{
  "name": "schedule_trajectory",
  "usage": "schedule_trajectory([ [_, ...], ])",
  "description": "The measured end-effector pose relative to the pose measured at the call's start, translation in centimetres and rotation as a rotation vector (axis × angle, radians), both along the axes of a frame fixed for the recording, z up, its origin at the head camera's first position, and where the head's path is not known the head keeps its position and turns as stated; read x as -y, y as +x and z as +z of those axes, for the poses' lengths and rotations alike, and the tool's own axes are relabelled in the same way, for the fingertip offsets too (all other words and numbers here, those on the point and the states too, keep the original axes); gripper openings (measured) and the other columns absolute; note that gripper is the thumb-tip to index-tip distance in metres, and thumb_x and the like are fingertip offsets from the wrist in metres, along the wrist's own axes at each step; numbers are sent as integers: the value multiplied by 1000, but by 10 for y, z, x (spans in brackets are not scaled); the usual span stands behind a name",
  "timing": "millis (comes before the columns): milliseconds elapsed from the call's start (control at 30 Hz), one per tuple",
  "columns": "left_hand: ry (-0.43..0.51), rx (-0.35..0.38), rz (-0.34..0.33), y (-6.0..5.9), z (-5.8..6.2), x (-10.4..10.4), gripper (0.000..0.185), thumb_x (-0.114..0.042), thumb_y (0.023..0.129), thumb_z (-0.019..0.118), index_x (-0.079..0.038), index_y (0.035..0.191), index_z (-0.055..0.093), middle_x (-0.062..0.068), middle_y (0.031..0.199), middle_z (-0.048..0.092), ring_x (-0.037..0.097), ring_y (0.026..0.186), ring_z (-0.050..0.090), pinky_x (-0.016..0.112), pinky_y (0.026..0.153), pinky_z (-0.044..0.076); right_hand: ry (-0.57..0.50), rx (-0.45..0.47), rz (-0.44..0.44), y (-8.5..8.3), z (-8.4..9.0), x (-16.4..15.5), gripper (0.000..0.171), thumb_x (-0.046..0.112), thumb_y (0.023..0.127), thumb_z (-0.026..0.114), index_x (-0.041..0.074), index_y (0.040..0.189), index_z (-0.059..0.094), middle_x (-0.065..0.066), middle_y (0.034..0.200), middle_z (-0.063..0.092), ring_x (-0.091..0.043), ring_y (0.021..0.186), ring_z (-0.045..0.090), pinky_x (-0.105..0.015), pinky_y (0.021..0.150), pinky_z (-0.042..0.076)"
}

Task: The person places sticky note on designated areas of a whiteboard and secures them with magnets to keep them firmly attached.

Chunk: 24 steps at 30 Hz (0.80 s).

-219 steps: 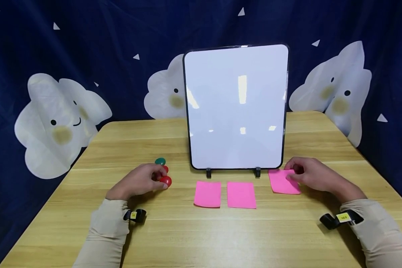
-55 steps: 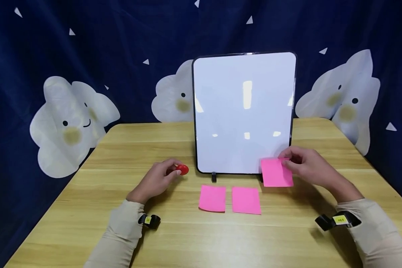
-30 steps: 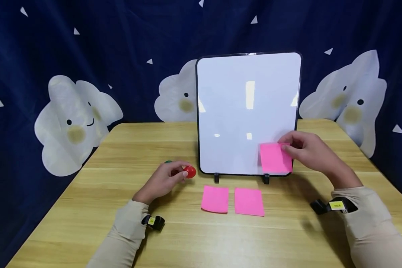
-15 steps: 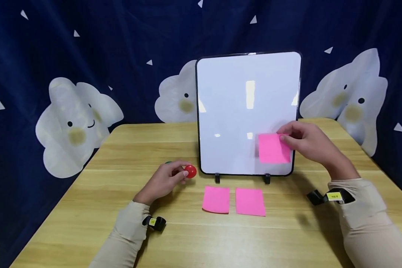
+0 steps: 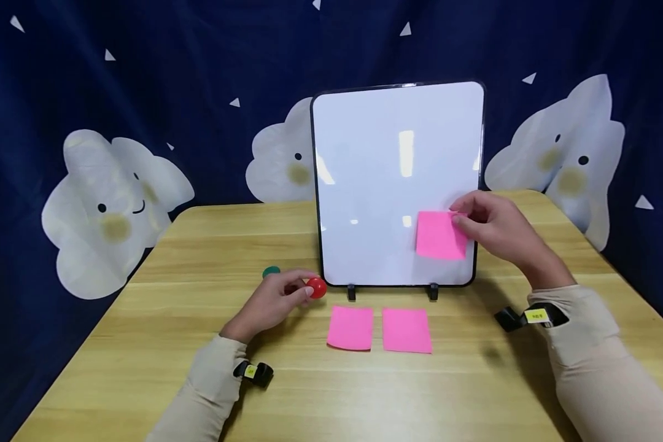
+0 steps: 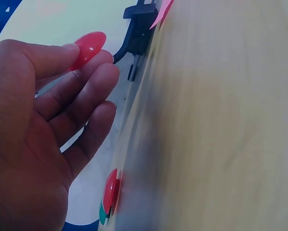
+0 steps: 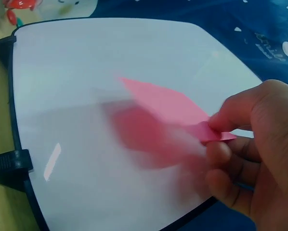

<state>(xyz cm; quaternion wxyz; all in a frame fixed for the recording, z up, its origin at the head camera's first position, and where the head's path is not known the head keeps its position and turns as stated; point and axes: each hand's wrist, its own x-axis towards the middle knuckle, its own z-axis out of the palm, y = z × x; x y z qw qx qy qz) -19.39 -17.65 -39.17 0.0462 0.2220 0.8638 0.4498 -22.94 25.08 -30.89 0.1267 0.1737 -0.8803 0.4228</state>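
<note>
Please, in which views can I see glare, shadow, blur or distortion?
Head view: bright glare on the whiteboard, shadow from the right arm on the table; left wrist view: a shine on the red disc, table grain soft; right wrist view: a blurred pinkish patch, perhaps a reflection, near the pink note in the fingers, whiteboard outline looks bent.

Bright and mostly sharp in the head view. Shiny with white glare on the whiteboard [image 5: 387, 196], up and left from the grip of the right hand [image 5: 498, 228], and softly shadowed on the table [image 5: 309, 393] below. Dimmer and bluish in the left wrist view, with a tiny shine on the red disc [image 6: 91, 46] in the left hand [image 6: 35, 139] and blurry, smudgy table beside the grip. Hazy in the right wrist view, smeary pink just under the gripped pink note [image 7: 168, 103].
</note>
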Motion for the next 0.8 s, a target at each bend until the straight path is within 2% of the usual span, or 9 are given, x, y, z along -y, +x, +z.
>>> schedule_trajectory([
  [167,-13,17,10,2,1,-2,26,-21,100,64,-23,126,68,-2,91,72,19,77,67,32,61,49,-34,-15,-45,-2,-1,4,11,7,93,70,5,99,60,-9,80,59,-20,67,50,-25,55,41],
  [333,-18,39,5,2,3,-4,27,-23,100,64,-24,127,68,-1,93,73,18,77,68,32,58,47,-19,-30,-76,2,2,4,7,8,94,69,6,99,64,-8,82,61,-19,68,52,-24,55,42],
  [600,51,55,0,3,3,-1,29,-19,100,64,-17,129,66,4,97,71,21,80,71,40,75,57,-13,-61,-103,6,5,1,12,12,96,67,6,104,72,-9,83,63,-20,69,50,-25,54,41],
  [800,60,42,-17,1,4,-5,27,-20,100,64,-17,127,67,3,95,71,22,79,71,37,74,57,3,-77,-115,6,6,-2,17,15,97,66,9,110,74,-6,91,63,-22,73,51,-25,55,42],
])
